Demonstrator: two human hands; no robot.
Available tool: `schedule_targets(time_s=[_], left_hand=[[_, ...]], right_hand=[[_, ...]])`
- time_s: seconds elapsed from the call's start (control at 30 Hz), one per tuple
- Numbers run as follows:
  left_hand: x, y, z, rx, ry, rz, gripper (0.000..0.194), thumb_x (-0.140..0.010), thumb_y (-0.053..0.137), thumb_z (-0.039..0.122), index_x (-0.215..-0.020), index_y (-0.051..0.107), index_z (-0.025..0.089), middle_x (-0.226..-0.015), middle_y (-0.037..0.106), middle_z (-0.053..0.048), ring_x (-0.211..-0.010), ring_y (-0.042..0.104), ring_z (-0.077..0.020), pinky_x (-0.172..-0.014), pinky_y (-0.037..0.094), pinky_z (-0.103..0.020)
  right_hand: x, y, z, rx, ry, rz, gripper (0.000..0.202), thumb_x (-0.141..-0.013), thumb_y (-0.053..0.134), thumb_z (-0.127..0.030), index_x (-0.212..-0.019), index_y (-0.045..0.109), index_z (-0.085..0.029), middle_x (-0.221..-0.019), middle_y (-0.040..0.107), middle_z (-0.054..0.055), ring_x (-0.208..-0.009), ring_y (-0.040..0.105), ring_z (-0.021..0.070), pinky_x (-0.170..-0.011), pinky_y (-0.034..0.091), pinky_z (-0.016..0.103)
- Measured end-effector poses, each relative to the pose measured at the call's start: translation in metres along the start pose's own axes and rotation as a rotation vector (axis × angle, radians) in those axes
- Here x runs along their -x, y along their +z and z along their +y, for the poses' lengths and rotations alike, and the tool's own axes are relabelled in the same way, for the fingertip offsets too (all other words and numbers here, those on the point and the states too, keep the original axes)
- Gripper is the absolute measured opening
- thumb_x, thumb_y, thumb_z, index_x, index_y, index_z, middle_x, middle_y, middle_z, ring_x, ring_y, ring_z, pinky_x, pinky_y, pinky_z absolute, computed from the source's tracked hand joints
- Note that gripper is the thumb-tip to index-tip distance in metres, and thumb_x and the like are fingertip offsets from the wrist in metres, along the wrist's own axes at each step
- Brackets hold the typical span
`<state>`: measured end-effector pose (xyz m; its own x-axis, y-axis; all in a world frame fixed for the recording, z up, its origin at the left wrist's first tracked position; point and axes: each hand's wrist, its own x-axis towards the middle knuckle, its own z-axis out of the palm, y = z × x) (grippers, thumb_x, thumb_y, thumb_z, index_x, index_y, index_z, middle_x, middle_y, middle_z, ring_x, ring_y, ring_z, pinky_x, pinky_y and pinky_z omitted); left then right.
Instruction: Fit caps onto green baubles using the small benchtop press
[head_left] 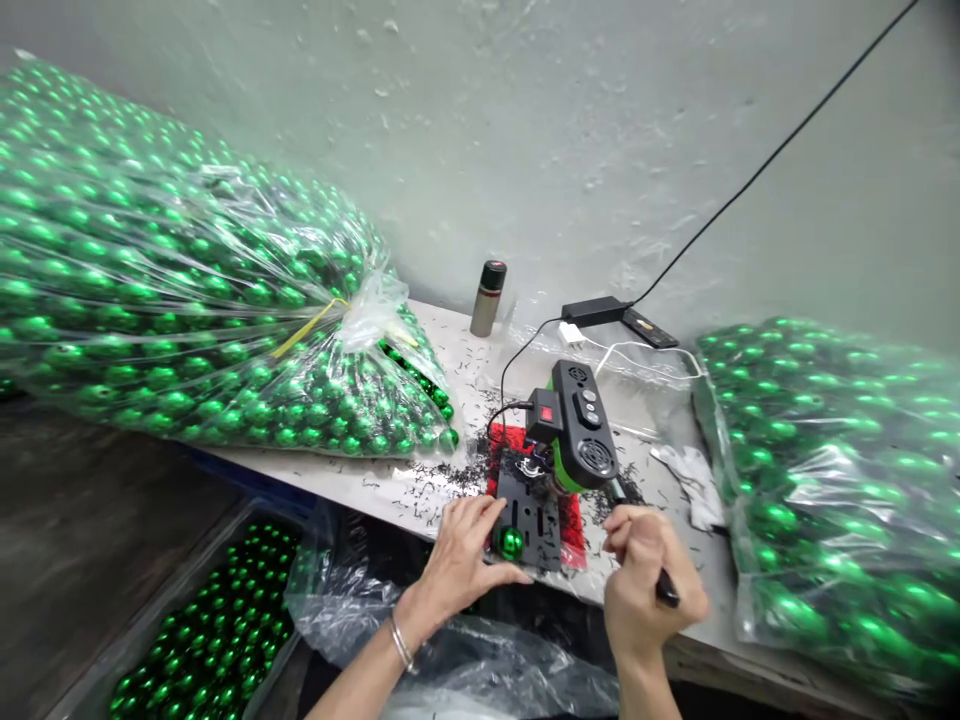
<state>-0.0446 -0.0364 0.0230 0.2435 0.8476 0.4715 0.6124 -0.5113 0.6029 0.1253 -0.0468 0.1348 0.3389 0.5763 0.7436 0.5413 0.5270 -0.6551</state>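
A shiny green ball [511, 543] rests on the slotted black base plate [529, 510] of a small bench machine [585, 425]. The machine has a black-and-green body with round vents and buttons. My left hand [463, 550] is at the plate's left edge, its thumb and forefinger apart around the ball without visibly gripping it. My right hand [651, 575] is wrapped round the black handle [666, 590] of the lever on the machine's right side. The fingers partly hide that handle. Under the plate lies a red sheet [574, 530].
Large clear bags of green balls lie left [187, 300] and right [832, 480]. Below left stands a lined bin [217, 620] of balls. A spray can [488, 298], power adapter [596, 310], cables and white glove [690, 480] are on the table [420, 500], among black shavings.
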Motion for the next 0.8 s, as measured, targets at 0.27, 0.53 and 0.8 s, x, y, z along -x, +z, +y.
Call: schedule_targets(time_s=[0.27, 0.53, 0.8], left_hand=[[-0.093, -0.045, -0.052, -0.414, -0.067, -0.156, 0.025, -0.095, 0.042, 0.005, -0.105, 0.064, 0.011, -0.100, 0.067, -0.014, -0.099, 0.060, -0.0259, -0.091, 0.046, -0.042], [-0.108, -0.060, -0.080, -0.194, -0.176, -0.214, 0.023, -0.089, 0.064, 0.024, -0.110, 0.067, 0.017, -0.086, 0.068, -0.007, -0.083, 0.065, -0.0232, -0.083, 0.050, -0.038], [-0.072, -0.065, -0.039, 1.273, -0.829, -0.010, 0.042, -0.085, 0.070, 0.029, -0.126, 0.064, 0.020, -0.113, 0.070, -0.008, -0.092, 0.072, -0.0193, -0.082, 0.060, -0.031]], right_hand=[[0.015, 0.000, 0.009, 0.044, -0.087, -0.013, 0.030, -0.094, 0.047, -0.014, -0.065, 0.054, -0.018, -0.065, 0.056, -0.001, -0.060, 0.053, 0.0095, -0.055, 0.036, 0.025], [0.021, 0.001, 0.016, 0.037, -0.128, -0.010, 0.029, -0.092, 0.046, -0.009, -0.066, 0.052, -0.018, -0.065, 0.056, -0.002, -0.061, 0.055, 0.0106, -0.057, 0.038, 0.026], [0.021, 0.003, 0.018, 0.018, -0.169, 0.012, 0.026, -0.090, 0.046, -0.006, -0.067, 0.051, -0.019, -0.062, 0.054, -0.002, -0.062, 0.056, 0.0117, -0.057, 0.040, 0.027]])
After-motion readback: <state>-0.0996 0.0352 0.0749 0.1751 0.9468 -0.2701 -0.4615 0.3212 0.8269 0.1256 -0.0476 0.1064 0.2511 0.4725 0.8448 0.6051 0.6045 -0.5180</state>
